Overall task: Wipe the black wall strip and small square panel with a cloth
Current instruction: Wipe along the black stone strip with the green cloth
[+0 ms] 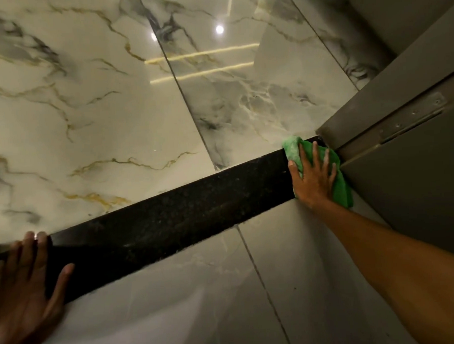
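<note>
- The right hand (312,176) lay flat with its fingers spread, palm pressing a green cloth (335,172) against the wall rather than gripping it.
- The cloth sat bunched under that hand, covering the far right end of the black wall strip (171,221), with folds showing above the fingertips and along the right side of the hand.
- The right forearm (396,263) reached in bare from the lower right corner.
- The left hand (22,279) rested open at the lower left, fingers over the strip's upper edge and thumb stretched across its dark face, holding nothing.
- The strip ran as a speckled black band sloping from lower left up to the right, between the two hands.
- Glossy marble-look wall tiles (87,100) with grey and gold veins lay above the strip, reflecting ceiling lights; plainer grey tiles lay below.
- A grey door frame (399,91) with a metal hinge (413,117) met the strip's right end, just beside the cloth.
- The small square panel was not in view.
</note>
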`<state>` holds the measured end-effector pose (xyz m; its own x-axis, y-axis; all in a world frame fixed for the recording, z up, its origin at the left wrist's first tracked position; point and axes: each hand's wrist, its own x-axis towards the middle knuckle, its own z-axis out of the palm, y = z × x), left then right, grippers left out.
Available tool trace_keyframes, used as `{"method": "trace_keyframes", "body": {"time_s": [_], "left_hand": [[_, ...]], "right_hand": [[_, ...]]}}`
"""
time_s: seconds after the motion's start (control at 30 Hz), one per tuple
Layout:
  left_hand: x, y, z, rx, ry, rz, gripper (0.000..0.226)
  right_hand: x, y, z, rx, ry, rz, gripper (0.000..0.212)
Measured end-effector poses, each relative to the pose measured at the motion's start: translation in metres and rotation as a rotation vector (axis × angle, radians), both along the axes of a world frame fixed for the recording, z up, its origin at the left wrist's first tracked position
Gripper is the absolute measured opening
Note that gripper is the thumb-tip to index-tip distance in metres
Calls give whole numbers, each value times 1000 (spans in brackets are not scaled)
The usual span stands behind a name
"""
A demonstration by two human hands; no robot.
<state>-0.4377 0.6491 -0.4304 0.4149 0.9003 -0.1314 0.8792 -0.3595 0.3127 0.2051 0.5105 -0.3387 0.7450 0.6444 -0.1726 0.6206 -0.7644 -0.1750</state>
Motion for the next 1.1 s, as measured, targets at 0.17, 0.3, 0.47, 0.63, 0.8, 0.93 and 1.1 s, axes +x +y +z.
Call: {"method": "trace_keyframes", "body": {"time_s": [0.17, 0.3, 0.47, 0.63, 0.8, 0.93, 1.1], "left_hand": [[29, -17, 48, 61, 77, 49, 87], [42, -24, 66, 24, 65, 65, 88], [41, -26, 64, 60, 81, 53, 89], [44, -30, 67, 70, 84, 61, 88], [43, -33, 63, 96, 72, 83, 86], [42, -33, 60, 103, 70, 94, 85], [42, -36, 60, 110, 84, 121, 85]], "right_hand": [[-39, -8, -7, 53, -36, -56, 64], [-75, -15, -12, 107, -74, 31, 73], [-111, -7, -16, 143, -82, 147, 72], [-177, 3, -26, 175, -112, 313, 68], [-257, 21, -35, 174, -94, 500, 67], [-303, 41, -33, 185, -56, 579, 69], [-352, 58, -26, 168, 39, 563, 67]]}}
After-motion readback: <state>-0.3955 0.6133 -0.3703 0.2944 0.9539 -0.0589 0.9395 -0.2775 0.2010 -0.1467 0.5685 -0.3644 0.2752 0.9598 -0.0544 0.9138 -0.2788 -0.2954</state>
